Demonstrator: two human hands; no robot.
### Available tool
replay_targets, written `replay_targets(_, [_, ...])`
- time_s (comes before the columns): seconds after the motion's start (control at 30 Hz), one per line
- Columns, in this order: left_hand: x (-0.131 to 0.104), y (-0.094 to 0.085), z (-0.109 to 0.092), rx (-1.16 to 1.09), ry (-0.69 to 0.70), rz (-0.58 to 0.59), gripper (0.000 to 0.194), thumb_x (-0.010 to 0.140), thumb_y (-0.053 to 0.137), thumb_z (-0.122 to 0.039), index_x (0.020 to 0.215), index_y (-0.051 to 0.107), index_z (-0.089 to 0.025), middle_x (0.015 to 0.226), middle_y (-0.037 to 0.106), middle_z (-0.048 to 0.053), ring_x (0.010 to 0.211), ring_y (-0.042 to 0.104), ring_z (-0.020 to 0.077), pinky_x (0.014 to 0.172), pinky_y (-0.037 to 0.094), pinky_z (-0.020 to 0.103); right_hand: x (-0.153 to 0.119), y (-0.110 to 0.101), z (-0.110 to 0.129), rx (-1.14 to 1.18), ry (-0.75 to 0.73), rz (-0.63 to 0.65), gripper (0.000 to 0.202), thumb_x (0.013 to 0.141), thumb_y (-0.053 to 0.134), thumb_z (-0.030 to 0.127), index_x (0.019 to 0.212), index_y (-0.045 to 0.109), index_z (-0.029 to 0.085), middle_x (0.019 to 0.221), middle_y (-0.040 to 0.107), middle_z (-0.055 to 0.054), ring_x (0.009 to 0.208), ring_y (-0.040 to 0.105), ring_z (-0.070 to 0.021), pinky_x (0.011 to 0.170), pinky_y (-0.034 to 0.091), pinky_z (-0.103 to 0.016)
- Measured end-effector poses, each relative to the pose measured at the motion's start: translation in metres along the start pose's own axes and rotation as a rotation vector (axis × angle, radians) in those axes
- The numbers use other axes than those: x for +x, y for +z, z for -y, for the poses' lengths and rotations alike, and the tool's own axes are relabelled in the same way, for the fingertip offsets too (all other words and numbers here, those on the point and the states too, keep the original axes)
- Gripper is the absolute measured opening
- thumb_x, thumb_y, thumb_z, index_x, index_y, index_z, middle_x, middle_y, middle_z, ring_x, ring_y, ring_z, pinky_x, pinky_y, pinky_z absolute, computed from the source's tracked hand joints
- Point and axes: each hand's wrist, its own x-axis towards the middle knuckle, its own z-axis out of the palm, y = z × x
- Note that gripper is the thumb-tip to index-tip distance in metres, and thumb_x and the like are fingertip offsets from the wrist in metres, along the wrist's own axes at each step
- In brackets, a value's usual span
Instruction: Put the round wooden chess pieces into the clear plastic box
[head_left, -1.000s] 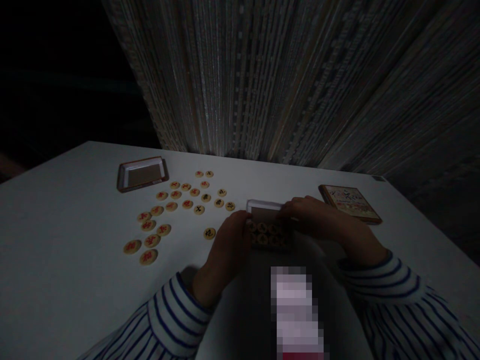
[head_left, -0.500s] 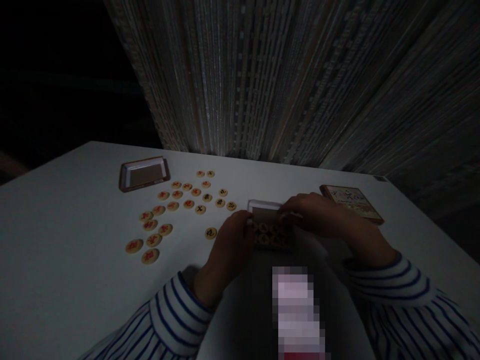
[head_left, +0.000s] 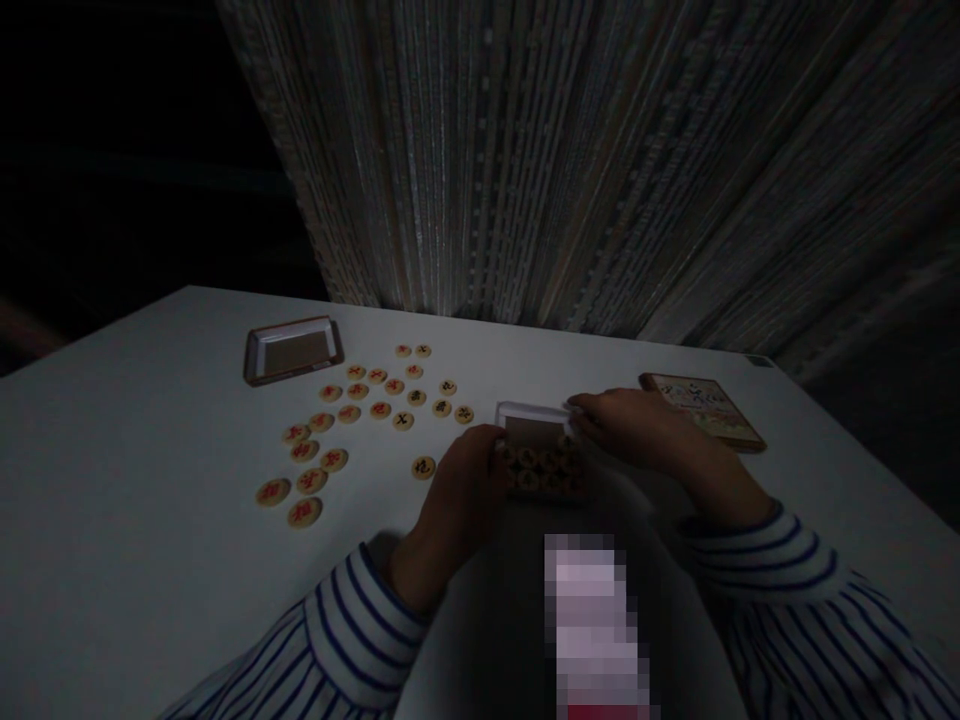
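A small open box (head_left: 534,412) with a pale inner rim stands in front of me, with rows of round Chinese chess pieces (head_left: 528,481) in its near part and bare floor at its far end. My left hand (head_left: 466,475) is closed round the box's left side, thumb at the rim. At the right side, my right hand (head_left: 630,425) touches the far corner and edge of the box; its lower fingers are in shadow. Left of the box lie several loose chess pieces (head_left: 380,410), marked red or black. A black-marked piece (head_left: 423,468) lies closest to my left hand.
An open, shallow box part (head_left: 292,350) sits at the far left of the white table (head_left: 150,450). A flat printed box lid (head_left: 709,410) lies to the right, beyond my right wrist. Striped curtains (head_left: 450,180) hang behind the table. The light is dim.
My right hand has drawn back from inside the box to its right rim. A chess piece shows near where its fingers were. My left hand keeps its grip; the view shifts slightly.
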Motion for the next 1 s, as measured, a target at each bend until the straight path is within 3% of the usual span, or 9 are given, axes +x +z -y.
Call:
replay_targets(0.33, [0.000, 0.000, 0.000, 0.002, 0.006, -0.001, 0.027, 0.077, 0.043, -0.007, 0.100, 0.055, -0.015, 0.098, 0.063, 0.010, 0.092, 0.058, 0.0215, 0.080, 0.048, 0.040, -0.001, 0.001, 0.002, 0.007, -0.045, 0.017, 0.032, 0.087, 0.034, 0.030, 0.098, 0.062, 0.019, 0.084, 0.068, -0.010, 0.077, 0.063, -0.0215, 0.061, 0.038, -0.029])
replay_targets(0.5, [0.000, -0.001, -0.001, 0.000, 0.056, -0.071, 0.023, 0.076, 0.047, -0.010, 0.096, 0.056, -0.016, 0.093, 0.062, 0.009, 0.086, 0.057, 0.0207, 0.075, 0.049, 0.039, -0.003, -0.003, 0.002, 0.016, -0.018, -0.086, 0.030, 0.085, 0.037, 0.028, 0.103, 0.060, 0.020, 0.083, 0.068, -0.008, 0.077, 0.062, -0.0217, 0.061, 0.038, -0.030])
replay_targets(0.6, [0.000, -0.002, -0.005, -0.061, 0.055, -0.129, 0.015, 0.078, 0.049, -0.015, 0.090, 0.058, -0.017, 0.085, 0.063, 0.006, 0.077, 0.058, 0.0174, 0.068, 0.049, 0.034, -0.005, -0.009, 0.004, 0.010, -0.004, -0.144, 0.028, 0.086, 0.035, 0.028, 0.093, 0.061, 0.019, 0.080, 0.068, -0.007, 0.073, 0.062, -0.0207, 0.060, 0.037, -0.030])
replay_targets(0.7, [-0.001, -0.004, -0.011, -0.112, 0.063, -0.099, 0.010, 0.078, 0.052, -0.018, 0.084, 0.060, -0.018, 0.074, 0.062, 0.003, 0.066, 0.056, 0.0137, 0.061, 0.047, 0.028, -0.005, -0.013, 0.007, -0.004, 0.001, -0.181, 0.029, 0.087, 0.033, 0.029, 0.084, 0.061, 0.019, 0.077, 0.067, -0.007, 0.068, 0.061, -0.0191, 0.057, 0.035, -0.029])
replay_targets(0.8, [-0.001, -0.006, -0.015, -0.125, 0.082, -0.076, 0.008, 0.077, 0.054, -0.019, 0.080, 0.061, -0.018, 0.069, 0.062, 0.001, 0.061, 0.055, 0.0124, 0.057, 0.045, 0.026, -0.006, -0.016, 0.010, -0.001, 0.019, -0.225, 0.029, 0.086, 0.034, 0.030, 0.087, 0.061, 0.019, 0.078, 0.067, -0.006, 0.065, 0.059, -0.0179, 0.055, 0.032, -0.028])
replay_targets(1.0, [0.002, -0.011, -0.011, -0.188, 0.030, -0.230, 0.014, 0.081, 0.051, -0.024, 0.074, 0.060, -0.016, 0.067, 0.060, 0.000, 0.059, 0.051, 0.0106, 0.056, 0.041, 0.023, -0.008, -0.020, 0.012, -0.006, 0.074, -0.316, 0.034, 0.089, 0.031, 0.037, 0.085, 0.060, 0.018, 0.074, 0.066, -0.007, 0.061, 0.058, -0.0175, 0.051, 0.028, -0.028])
